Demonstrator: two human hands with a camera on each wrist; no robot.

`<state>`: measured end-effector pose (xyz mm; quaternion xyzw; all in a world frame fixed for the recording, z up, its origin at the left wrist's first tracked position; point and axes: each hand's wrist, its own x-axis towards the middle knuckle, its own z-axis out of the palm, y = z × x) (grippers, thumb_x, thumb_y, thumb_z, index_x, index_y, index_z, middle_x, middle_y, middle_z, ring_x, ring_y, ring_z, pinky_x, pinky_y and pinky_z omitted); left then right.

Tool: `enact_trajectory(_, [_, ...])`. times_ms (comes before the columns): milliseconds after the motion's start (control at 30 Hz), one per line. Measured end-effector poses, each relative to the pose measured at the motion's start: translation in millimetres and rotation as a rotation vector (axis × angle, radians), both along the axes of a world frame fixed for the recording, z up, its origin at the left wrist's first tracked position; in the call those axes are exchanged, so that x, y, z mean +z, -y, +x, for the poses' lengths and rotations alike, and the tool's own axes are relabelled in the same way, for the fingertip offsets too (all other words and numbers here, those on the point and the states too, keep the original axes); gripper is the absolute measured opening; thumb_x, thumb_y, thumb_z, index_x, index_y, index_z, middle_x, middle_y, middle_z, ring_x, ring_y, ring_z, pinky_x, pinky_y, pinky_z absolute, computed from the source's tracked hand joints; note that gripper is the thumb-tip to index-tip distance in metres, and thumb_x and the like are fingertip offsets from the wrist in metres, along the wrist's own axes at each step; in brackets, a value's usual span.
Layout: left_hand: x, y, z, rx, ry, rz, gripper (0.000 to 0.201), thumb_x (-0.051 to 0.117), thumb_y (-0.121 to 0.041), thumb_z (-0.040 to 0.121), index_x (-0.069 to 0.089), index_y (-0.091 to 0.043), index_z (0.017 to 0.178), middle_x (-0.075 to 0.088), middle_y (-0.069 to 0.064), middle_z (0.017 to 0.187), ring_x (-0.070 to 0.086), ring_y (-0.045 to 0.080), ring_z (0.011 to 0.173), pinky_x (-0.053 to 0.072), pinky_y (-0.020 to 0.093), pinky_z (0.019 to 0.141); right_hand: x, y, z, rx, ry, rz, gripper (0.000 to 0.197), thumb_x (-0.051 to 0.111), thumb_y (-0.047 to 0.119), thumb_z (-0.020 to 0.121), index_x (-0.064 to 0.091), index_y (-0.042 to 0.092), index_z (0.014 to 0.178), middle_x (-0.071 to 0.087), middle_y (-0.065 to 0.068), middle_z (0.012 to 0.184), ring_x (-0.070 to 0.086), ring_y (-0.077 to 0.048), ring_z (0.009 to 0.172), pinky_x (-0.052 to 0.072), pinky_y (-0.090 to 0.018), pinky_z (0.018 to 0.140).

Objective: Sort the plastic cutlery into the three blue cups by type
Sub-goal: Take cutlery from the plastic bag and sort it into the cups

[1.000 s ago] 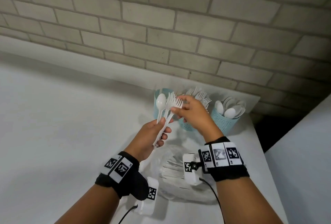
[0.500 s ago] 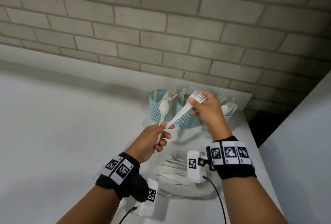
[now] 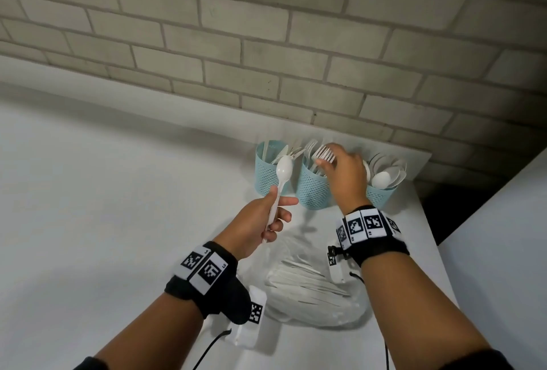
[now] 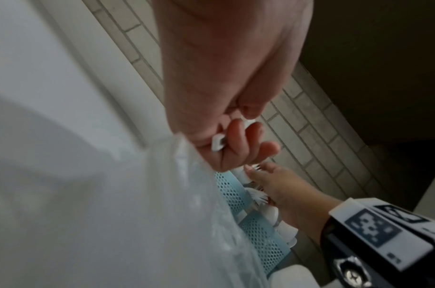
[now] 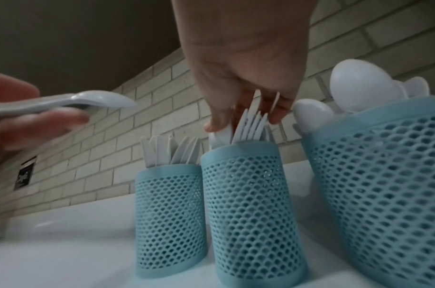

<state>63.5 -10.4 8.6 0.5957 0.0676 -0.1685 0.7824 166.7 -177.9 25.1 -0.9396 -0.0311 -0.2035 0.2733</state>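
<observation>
I am lowering the fork (image 3: 324, 154) into the middle cup (image 3: 312, 189), right hand (image 3: 344, 172) fingers pinching its neck; I should be letting go only once the handle is seated. My left hand (image 3: 256, 221) is gripping the spoon (image 3: 283, 172), waiting for the right cup (image 3: 381, 195).

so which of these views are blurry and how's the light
Head view: dim, corners darkened, right hand slightly motion-blurred above the middle cup. Left wrist view: the palm of the left hand fills it, soft, with the plastic bag a smear. Right wrist view: cup mesh sharp, spoon blurred.
</observation>
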Motion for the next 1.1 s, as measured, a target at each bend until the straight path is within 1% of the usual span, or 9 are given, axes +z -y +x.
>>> enact_trajectory(200, [-0.8,-2.1,-0.4,-0.008,0.021,-0.017,0.045,0.027,-0.037,0.102,0.064,-0.013,0.11,0.052,-0.003,0.065,0.034,0.006,0.051,0.025,0.016,0.044,21.7,-9.8,-14.9,0.033,0.074,-0.18,0.035,0.047,0.038,0.095,0.062,0.018,0.12,0.06,-0.006,0.124,0.038,-0.029,0.118,0.031,-0.036,0.094])
enact_trajectory(267, [-0.2,1.7,-2.3,-0.008,0.061,0.032,0.039,0.03,-0.033,0.102,0.063,-0.014,0.111,0.051,-0.004,0.068,0.035,0.006,0.054,0.027,0.016,0.046,31.3,-15.7,-28.9,0.138,0.085,0.041,0.04,0.051,0.043,0.092,0.059,0.018,0.122,0.061,-0.003,0.116,0.047,-0.022,0.108,0.039,-0.035,0.091])
enact_trajectory(400, [1.8,11.6,-9.2,-0.048,0.153,0.112,0.031,0.035,-0.033,0.1,0.063,-0.023,0.108,0.048,-0.004,0.072,0.035,0.007,0.06,0.028,0.018,0.053,35.9,-22.9,-58.4,0.402,-0.303,0.308,0.045,0.064,0.036,0.086,0.05,0.022,0.126,0.055,0.008,0.086,0.055,-0.007,0.069,0.044,-0.02,0.064])
enact_trajectory(567, [2.8,22.7,-13.7,0.042,0.174,0.231,0.032,0.045,-0.029,0.097,0.049,-0.015,0.126,0.06,0.002,0.089,0.058,0.011,0.076,0.049,0.021,0.072,39.8,6.7,-63.4,0.342,-0.279,0.547,0.024,0.065,0.02,0.087,0.051,0.021,0.105,0.058,0.0,0.075,0.054,-0.003,0.047,0.042,-0.016,0.045])
enact_trajectory(700, [0.6,17.8,-14.5,0.031,0.304,0.516,0.024,0.056,-0.032,0.091,0.051,-0.023,0.113,0.056,0.001,0.109,0.053,0.013,0.1,0.044,0.024,0.081,57.0,49.0,-57.2,0.006,0.202,0.704,0.021,0.065,0.025,0.086,0.05,0.029,0.1,0.059,-0.006,0.087,0.061,-0.022,0.069,0.051,-0.029,0.062])
enact_trajectory(767, [-3.2,14.4,-12.4,-0.046,0.366,0.662,0.007,0.062,-0.035,0.086,0.06,-0.032,0.092,0.059,-0.002,0.115,0.051,0.017,0.112,0.041,0.034,0.097,62.8,65.5,-59.3,-0.127,0.381,0.658,0.031,0.064,0.025,0.087,0.051,0.015,0.113,0.057,-0.003,0.093,0.058,-0.019,0.079,0.047,-0.015,0.071])
enact_trajectory(833, [-6.3,13.2,-12.8,-0.18,0.373,0.813,0.008,0.065,-0.037,0.082,0.062,-0.037,0.074,0.063,-0.006,0.112,0.051,0.021,0.116,0.034,0.043,0.107,62.0,74.7,-60.2,-0.159,0.423,0.591,0.038,0.062,0.024,0.089,0.049,0.008,0.12,0.058,-0.005,0.097,0.055,-0.014,0.081,0.04,-0.004,0.066])
enact_trajectory(900, [-8.2,14.2,-13.8,-0.281,0.298,0.914,0.013,0.066,-0.037,0.08,0.062,-0.038,0.068,0.065,-0.008,0.112,0.05,0.023,0.117,0.034,0.043,0.107,54.4,76.0,-58.5,-0.175,0.392,0.473,0.038,0.061,0.025,0.089,0.049,0.009,0.121,0.059,-0.012,0.106,0.057,-0.019,0.086,0.042,-0.012,0.071])
enact_trajectory(1100, [-4.9,13.2,-19.2,-0.388,0.259,0.954,0.016,0.064,-0.029,0.086,0.069,-0.022,0.099,0.057,-0.005,0.124,0.053,0.014,0.114,0.036,0.022,0.096,23.6,72.6,-47.5,-0.181,0.33,0.277,0.032,0.059,0.022,0.091,0.052,0.009,0.119,0.055,-0.016,0.113,0.057,-0.029,0.096,0.045,-0.03,0.077])
